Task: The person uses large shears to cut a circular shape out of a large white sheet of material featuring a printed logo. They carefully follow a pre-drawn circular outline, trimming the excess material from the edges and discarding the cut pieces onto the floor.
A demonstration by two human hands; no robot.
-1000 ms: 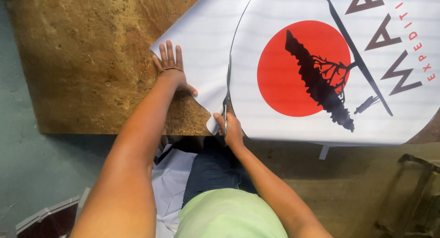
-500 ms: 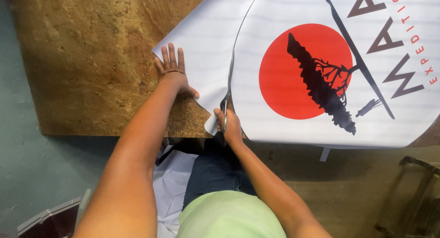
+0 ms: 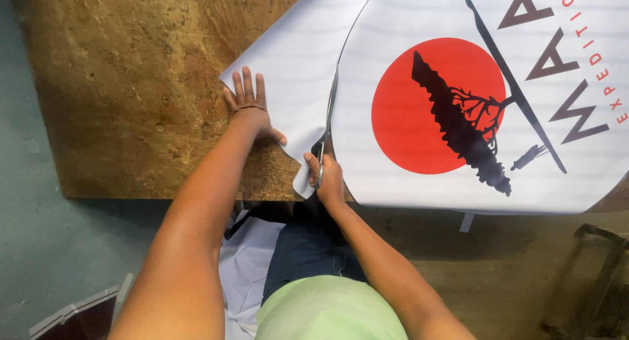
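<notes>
A large white printed sheet (image 3: pixel 419 25) with a red disc (image 3: pixel 438 104), a dark tree-like shape and lettering lies on a brown worktable (image 3: pixel 131 84). My right hand (image 3: pixel 329 177) grips a pair of scissors (image 3: pixel 325 127) whose blades point up along a curved cut line at the sheet's left side. My left hand (image 3: pixel 247 104) lies flat, fingers spread, on the white offcut strip (image 3: pixel 288 71) left of the cut, pressing it to the table.
The table's front edge runs just below my hands. Under it are my blue trousers and green shirt (image 3: pixel 331 310), white paper scraps (image 3: pixel 246 268) on the floor, a dark framed object (image 3: pixel 72 317) at lower left and a dark metal frame (image 3: pixel 599 274) at lower right.
The scissors have advanced a little up the curved cut line. My left hand stays pressed on the offcut; the view has shifted slightly.
</notes>
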